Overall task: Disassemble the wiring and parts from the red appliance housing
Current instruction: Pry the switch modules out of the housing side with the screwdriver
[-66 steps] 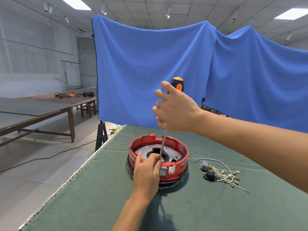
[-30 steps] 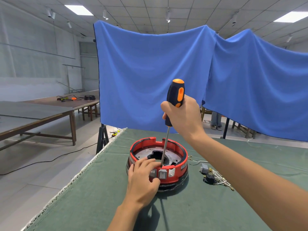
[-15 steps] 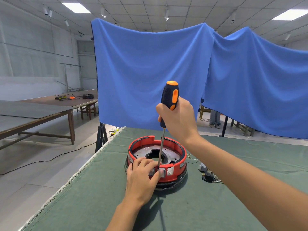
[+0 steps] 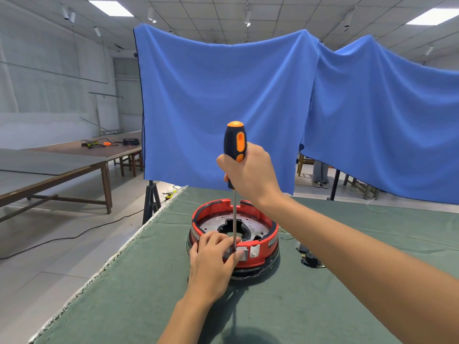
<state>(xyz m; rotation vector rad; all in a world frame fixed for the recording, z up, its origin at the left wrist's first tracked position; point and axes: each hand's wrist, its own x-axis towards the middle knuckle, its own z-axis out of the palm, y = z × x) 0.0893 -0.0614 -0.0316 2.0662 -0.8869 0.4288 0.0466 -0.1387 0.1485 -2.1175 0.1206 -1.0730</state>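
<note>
Two hands, one screwdriver [image 4: 235, 155], one red appliance housing [image 4: 258, 247] on the green table cover [image 4: 323, 301].

Housing: round, open side up, near the table's left edge, grey metal plate [image 4: 250, 225] inside. Right hand [image 4: 250, 173]: fingers wrapped round the lower handle, shaft upright, tip down at the near rim (exact seat hidden by fingers). Left hand [image 4: 213, 261]: lies over the near rim, fingertips closed round the shaft's lower end, steadying tip and housing alike. Loose wiring parts [image 4: 309, 259]: on the cover, right of the housing, apart from it. Handling note: likely a rim fastener is being undone; keep the shaft vertical, press straight down before turning, brace the housing against twisting, fingertips clear of the tip should it slip.
</note>
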